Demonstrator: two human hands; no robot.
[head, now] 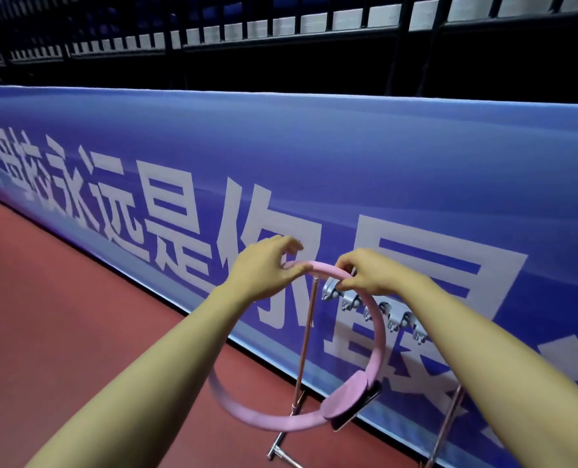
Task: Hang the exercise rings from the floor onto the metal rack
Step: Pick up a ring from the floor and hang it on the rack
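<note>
A pink exercise ring [377, 336] with a padded pink and black grip [351, 400] hangs in front of me, held at its top by both hands. My left hand [264, 268] pinches the top left of the ring. My right hand [368, 271] grips the top right, just above the rack's hooks. The metal rack [306, 336] stands beneath, with a thin upright post and a bar of several silver hooks [375, 309] running to the right behind the ring. The ring's lower left arc is blurred.
A long blue banner [314, 157] with large white characters runs right behind the rack. Red floor [61, 315] spreads to the left and below. The rack's feet [281, 450] and a second upright [449, 420] stand at the lower right. Dark railings line the top.
</note>
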